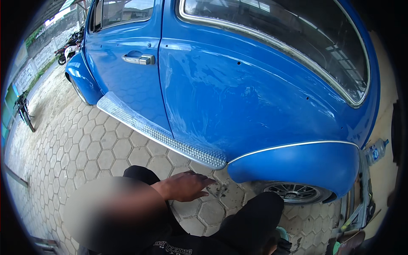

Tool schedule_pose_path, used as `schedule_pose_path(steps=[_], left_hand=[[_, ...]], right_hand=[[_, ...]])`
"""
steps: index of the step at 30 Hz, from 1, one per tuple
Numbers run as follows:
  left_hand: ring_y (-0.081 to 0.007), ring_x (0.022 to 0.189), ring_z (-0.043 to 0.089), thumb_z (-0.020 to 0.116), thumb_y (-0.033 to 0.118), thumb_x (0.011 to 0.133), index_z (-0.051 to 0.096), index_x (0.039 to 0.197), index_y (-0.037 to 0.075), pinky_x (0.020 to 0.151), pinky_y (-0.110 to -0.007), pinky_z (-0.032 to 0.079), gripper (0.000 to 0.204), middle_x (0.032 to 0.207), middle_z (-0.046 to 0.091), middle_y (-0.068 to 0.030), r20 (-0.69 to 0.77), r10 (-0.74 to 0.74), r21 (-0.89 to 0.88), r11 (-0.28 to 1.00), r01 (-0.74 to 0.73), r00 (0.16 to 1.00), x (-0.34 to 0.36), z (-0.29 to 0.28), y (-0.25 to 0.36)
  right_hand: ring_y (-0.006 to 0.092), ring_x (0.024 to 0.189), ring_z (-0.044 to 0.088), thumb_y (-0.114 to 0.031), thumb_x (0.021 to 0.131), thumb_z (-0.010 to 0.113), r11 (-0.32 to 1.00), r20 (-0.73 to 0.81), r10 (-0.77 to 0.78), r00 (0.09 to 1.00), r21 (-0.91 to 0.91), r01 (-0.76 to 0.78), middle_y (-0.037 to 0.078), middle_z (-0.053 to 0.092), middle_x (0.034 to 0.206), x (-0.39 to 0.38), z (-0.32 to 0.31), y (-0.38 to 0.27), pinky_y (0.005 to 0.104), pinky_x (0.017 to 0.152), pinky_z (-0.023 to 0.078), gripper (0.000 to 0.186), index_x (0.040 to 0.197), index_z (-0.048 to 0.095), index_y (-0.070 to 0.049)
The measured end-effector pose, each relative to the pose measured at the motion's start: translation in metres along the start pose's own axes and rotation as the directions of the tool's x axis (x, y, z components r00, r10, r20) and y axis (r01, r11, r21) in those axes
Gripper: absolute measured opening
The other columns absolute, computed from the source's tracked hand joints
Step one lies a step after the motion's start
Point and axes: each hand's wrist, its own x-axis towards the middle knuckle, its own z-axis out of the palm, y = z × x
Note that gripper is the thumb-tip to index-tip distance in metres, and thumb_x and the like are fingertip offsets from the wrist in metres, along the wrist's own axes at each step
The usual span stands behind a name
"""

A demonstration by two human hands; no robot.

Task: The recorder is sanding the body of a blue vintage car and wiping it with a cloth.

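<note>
My left hand (187,185) reaches out over the paving, fingers apart and holding nothing, below the ribbed metal running board (161,136) of a blue vintage car (204,97). To its right is the rounded rear fender (293,163) with a pale trim line, over a spoked wheel (293,192). The rear body panel has streaky, glossy patches and a few small holes. A bit of my right hand (269,244) shows at the bottom by my dark-clad knee, mostly hidden, with a pale green object partly visible behind it. My left forearm is blurred out.
Hexagonal pavers (97,148) lie under me. Parked motorbikes (24,108) stand along the street at left. A plastic water jug (375,151) and metal frame pieces (361,204) sit by the tan wall at right, with assorted items at the lower right.
</note>
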Motion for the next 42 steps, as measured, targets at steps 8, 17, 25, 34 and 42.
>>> schedule_pose_path(steps=[8, 17, 25, 34, 42], left_hand=[[-0.0462, 0.132, 0.081, 0.074, 0.038, 0.122, 0.055, 0.179, 0.005, 0.115, -0.059, 0.065, 0.069, 0.141, 0.082, -0.0247, -0.087, 0.046, 0.013, 0.999, -0.046, 0.995, -0.005, 0.003, 0.000], [-0.0442, 0.138, 0.079, 0.071, 0.037, 0.122, 0.055, 0.179, 0.007, 0.122, -0.057, 0.061, 0.065, 0.149, 0.080, -0.0249, -0.074, 0.027, -0.021, 0.999, -0.029, 0.997, -0.011, -0.005, 0.002], [-0.0452, 0.138, 0.079, 0.073, 0.039, 0.122, 0.055, 0.179, 0.009, 0.121, -0.058, 0.061, 0.067, 0.150, 0.081, -0.0248, 0.002, -0.055, -0.049, 0.997, 0.055, 0.998, -0.011, -0.004, 0.003], [-0.0484, 0.137, 0.079, 0.072, 0.041, 0.123, 0.057, 0.178, 0.008, 0.120, -0.061, 0.061, 0.066, 0.143, 0.083, -0.0284, 0.048, -0.094, -0.062, 0.993, 0.097, 0.994, -0.004, 0.003, -0.010], [-0.0485, 0.141, 0.077, 0.072, 0.042, 0.122, 0.062, 0.174, 0.007, 0.121, -0.060, 0.061, 0.063, 0.150, 0.082, -0.0261, 0.065, -0.118, -0.092, 0.988, 0.123, 0.991, 0.001, 0.021, -0.028]], right_hand=[[0.0522, 0.123, 0.083, -0.034, 0.114, 0.078, 0.995, -0.161, -0.083, 0.983, -0.074, 0.072, 0.031, 0.085, 0.127, -0.037, 0.014, 0.028, 0.0619, 0.106, 0.066, 0.039, 0.136, 0.080, -0.002], [0.0580, 0.118, 0.080, -0.036, 0.112, 0.079, 0.993, -0.255, 0.114, 0.960, 0.048, -0.105, 0.032, 0.082, 0.126, -0.053, -0.015, -0.002, 0.0676, 0.101, 0.063, 0.040, 0.132, 0.066, -0.004], [0.0552, 0.116, 0.081, -0.039, 0.111, 0.082, 0.997, -0.245, -0.013, 0.969, 0.075, 0.033, 0.031, 0.082, 0.119, -0.057, -0.013, 0.009, 0.0655, 0.098, 0.063, 0.040, 0.114, 0.072, 0.000], [0.0524, 0.113, 0.078, -0.028, 0.117, 0.070, 0.980, -0.230, -0.182, 0.956, 0.034, 0.195, 0.026, 0.083, 0.112, -0.060, -0.013, 0.018, 0.0620, 0.099, 0.061, 0.031, 0.127, 0.086, -0.003], [0.0472, 0.121, 0.070, -0.012, 0.116, 0.060, 0.899, -0.137, -0.415, 0.899, -0.214, 0.383, 0.021, 0.081, 0.129, -0.060, -0.001, 0.042, 0.0589, 0.105, 0.060, 0.044, 0.154, 0.082, -0.009]])
